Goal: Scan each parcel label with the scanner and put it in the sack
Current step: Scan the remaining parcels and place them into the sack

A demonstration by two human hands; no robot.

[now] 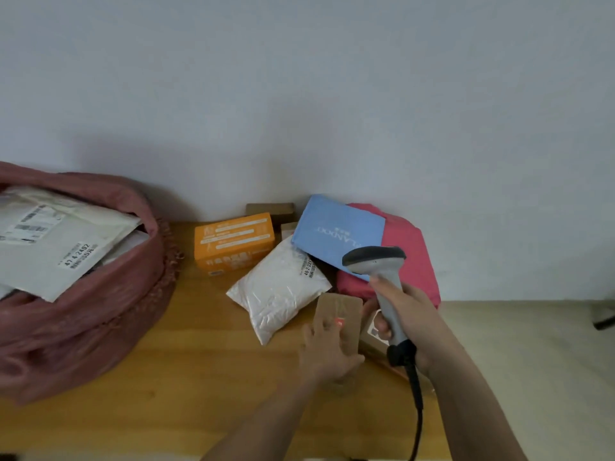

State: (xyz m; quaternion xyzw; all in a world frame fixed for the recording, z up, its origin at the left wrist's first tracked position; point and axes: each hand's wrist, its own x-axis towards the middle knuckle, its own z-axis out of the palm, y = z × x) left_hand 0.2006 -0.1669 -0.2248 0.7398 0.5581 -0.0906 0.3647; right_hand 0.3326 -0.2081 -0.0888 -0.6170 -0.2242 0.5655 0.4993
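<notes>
- On a wooden table (186,377) set against a pale wall, a person's left hand (324,347) grips a small brown cardboard parcel (339,319), fingers wrapped over its near end, the parcel tilted up off the tabletop.
- The right hand (411,322) is closed around the handle of a grey scanner (377,266), whose dark head points down toward the parcel; a red dot of light falls on the parcel's face beside the left fingers.
- A black cable (417,404) runs from the scanner's base toward the near edge of the frame.
- Beyond the hands lies a heap of unsorted parcels: a white padded bag (278,289) with a printed label, an orange box (233,242), a blue mailer (336,232) resting on a red bag (412,257), and brown boxes (269,209) by the wall.
- At left, the pink cloth sack (100,311) stands open on the table, with white labelled mailers (56,241) lying in its mouth.
</notes>
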